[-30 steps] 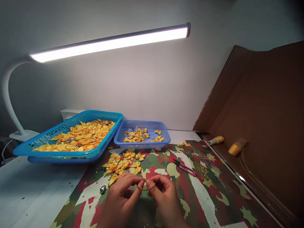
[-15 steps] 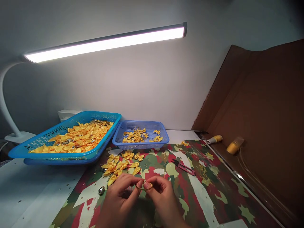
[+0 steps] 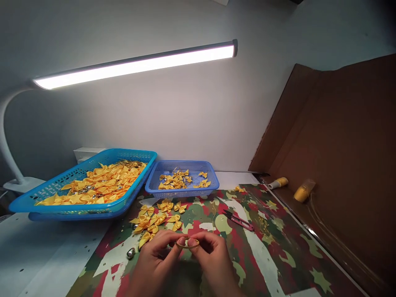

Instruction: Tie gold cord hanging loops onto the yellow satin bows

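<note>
Low in the head view, my left hand (image 3: 154, 264) and my right hand (image 3: 213, 260) meet over a camouflage-patterned mat (image 3: 272, 255). Both pinch a small loop of gold cord (image 3: 187, 244) between thumb and fingertips, the left at its left end and the right at its right end. Just beyond my fingers lies a loose heap of yellow ribbon bows (image 3: 156, 218). A small silver bell (image 3: 130, 252) rests on the mat left of my left hand.
A large blue basket (image 3: 62, 206) heaped with yellow bows sits at the left, a smaller blue basket (image 3: 182, 190) with a few bows behind the heap. Red thread snips (image 3: 239, 220) lie to the right. Thread spools (image 3: 278, 182) rest by a brown cardboard wall (image 3: 340, 156). A lamp bar (image 3: 136, 64) hangs overhead.
Both hands stay pinched on the gold loop and have shifted slightly left and down in the picture. The view has tilted a little; nothing else on the table moved.
</note>
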Demonstrator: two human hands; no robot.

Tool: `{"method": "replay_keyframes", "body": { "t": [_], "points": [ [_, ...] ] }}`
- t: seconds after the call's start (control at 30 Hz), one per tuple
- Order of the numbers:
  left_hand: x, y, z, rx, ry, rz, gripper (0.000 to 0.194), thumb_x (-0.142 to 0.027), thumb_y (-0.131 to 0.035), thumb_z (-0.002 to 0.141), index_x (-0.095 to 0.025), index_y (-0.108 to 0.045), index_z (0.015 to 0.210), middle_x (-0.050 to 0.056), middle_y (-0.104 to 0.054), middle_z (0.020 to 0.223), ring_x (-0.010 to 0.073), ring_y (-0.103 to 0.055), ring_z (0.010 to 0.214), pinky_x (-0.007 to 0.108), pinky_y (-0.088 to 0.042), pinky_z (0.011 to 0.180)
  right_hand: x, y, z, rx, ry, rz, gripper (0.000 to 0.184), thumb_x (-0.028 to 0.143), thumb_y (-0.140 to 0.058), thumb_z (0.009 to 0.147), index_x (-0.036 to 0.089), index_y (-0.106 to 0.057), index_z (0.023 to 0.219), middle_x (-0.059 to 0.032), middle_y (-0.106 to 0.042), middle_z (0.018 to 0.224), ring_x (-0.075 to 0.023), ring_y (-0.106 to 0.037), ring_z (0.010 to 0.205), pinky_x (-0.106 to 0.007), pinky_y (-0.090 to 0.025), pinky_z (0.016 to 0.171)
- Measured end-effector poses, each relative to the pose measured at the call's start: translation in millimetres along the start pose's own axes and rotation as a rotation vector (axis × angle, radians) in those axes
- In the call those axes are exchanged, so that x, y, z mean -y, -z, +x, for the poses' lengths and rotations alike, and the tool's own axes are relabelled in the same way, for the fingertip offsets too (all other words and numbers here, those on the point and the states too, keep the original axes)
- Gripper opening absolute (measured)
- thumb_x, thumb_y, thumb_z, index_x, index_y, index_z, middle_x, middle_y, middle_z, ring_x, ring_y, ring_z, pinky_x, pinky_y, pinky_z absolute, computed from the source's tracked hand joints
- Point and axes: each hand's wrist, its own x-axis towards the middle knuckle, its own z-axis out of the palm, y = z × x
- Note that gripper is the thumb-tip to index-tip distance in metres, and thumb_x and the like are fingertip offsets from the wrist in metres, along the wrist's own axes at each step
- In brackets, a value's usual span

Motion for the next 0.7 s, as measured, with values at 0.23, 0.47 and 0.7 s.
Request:
{"method": "replay_keyframes", "body": {
  "t": [0.23,0.47,0.7],
  "points": [
    [2.4,-2.5,0.0,0.030,0.057,-0.049,0.032,-0.051,-0.066,0.083,-0.023,-0.081,0.084,0.007,-0.073,0.078,0.0206,-0.069,0.071,0.024,-0.054,0.054,5.9,0.2,-1.1,0.021,0.011,0.038,0.033,0.044,-0.085,0.059,0.014,-0.072,0.062,-0.0004,-0.062,0.056,-0.0108,-0.051,0.054,-0.021,-0.041,0.052],
    [-2.2,5.9,4.3,0.019,-0.110,0.046,0.018,-0.040,-0.070,0.081,-0.026,-0.081,0.087,0.006,-0.073,0.088,0.0215,-0.069,0.084,0.030,-0.056,0.072,19.0,4.1,-3.1,0.055,-0.095,0.074,0.023,0.036,-0.080,0.059,0.016,-0.069,0.064,0.0043,-0.056,0.053,-0.0075,-0.044,0.048,-0.019,-0.035,0.046],
    [-3.4,13.4,10.1,0.010,-0.396,0.161,0.013,-0.036,-0.072,0.084,-0.025,-0.079,0.082,0.002,-0.074,0.074,0.0173,-0.066,0.071,0.031,-0.052,0.071,31.1,5.4,-5.0,0.135,-0.147,0.096,0.018,0.032,-0.076,0.057,0.016,-0.068,0.059,0.0047,-0.057,0.053,-0.0072,-0.047,0.049,-0.018,-0.036,0.046]
  ]
}}
